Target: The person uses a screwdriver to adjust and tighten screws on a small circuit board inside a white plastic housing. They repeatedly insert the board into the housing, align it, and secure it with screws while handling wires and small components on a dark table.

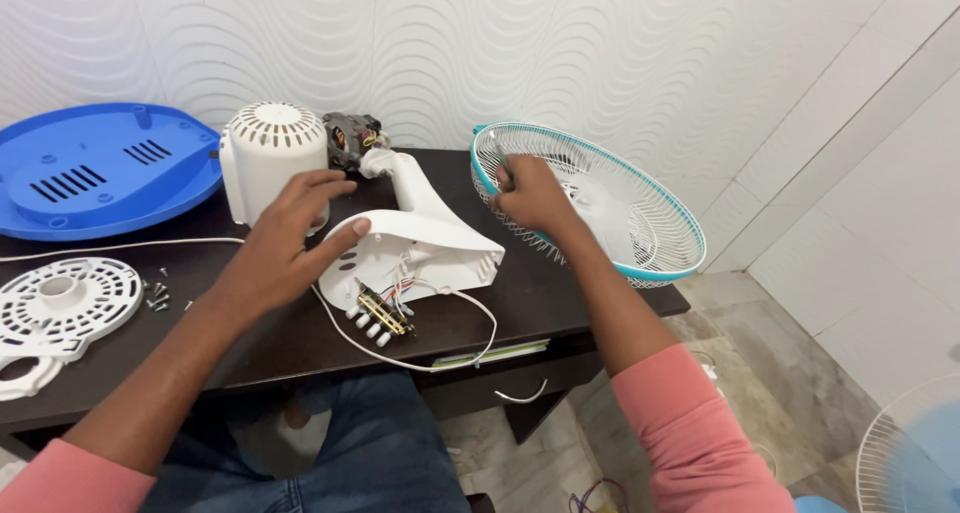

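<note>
White plastic makes up most of the parts on the dark wooden table [560, 303]. The left hand [285, 243] lies with fingers spread loosely, not gripping, its thumb touching the near edge of the white plastic fan neck housing [430, 238] and its fingertips against the white domed vented motor cover [268, 158] at the far left. A bare metal motor [350, 138] shows just behind that cover. Loose coloured wires and a white-buttoned switch strip [375, 318] hang from the housing's near side. The right hand [532, 195] is curled shut around a slim metal tool [498, 158], resting on the white wire fan guard with a teal rim [600, 208] at the table's right end. Far left lies a blue round plastic base [100, 168]; near left, a white perforated plastic disc [62, 303] with small screws [157, 295] beside it.
</note>
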